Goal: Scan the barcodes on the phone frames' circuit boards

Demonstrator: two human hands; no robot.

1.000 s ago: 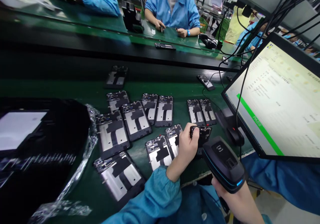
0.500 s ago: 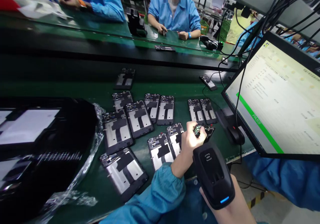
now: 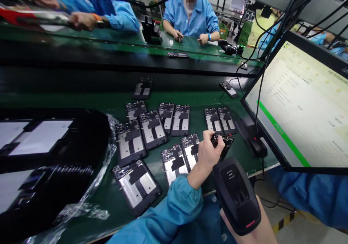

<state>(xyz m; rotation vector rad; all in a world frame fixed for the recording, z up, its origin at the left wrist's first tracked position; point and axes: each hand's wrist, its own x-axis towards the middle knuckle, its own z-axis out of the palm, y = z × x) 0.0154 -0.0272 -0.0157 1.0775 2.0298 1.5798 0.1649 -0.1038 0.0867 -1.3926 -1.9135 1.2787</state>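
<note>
My left hand [image 3: 207,150] pinches the top end of an opened phone [image 3: 227,144], held tilted above the bench. In my right hand [image 3: 264,220], mostly hidden behind it, is a black handheld barcode scanner [image 3: 237,193]; a red light glows on its near end. The scanner's head points toward the held phone. Beyond the left hand lie two opened phones [image 3: 213,120] side by side. More opened phones [image 3: 153,129], with bare boards and silver plates, are spread to the left.
At the right stands a monitor [image 3: 307,102] showing "PASS" on a green bar, with a black mouse-like device [image 3: 257,147] beside it. A black tray [image 3: 89,139] edged with clear plastic wrap fills the left. Cables [image 3: 261,91] hang at right. Co-workers [image 3: 191,19] sit across the bench.
The scanner's light has turned from blue to red, and the green glow on the held phone is gone. A co-worker's hands at the upper left have moved. My view has shifted slightly.
</note>
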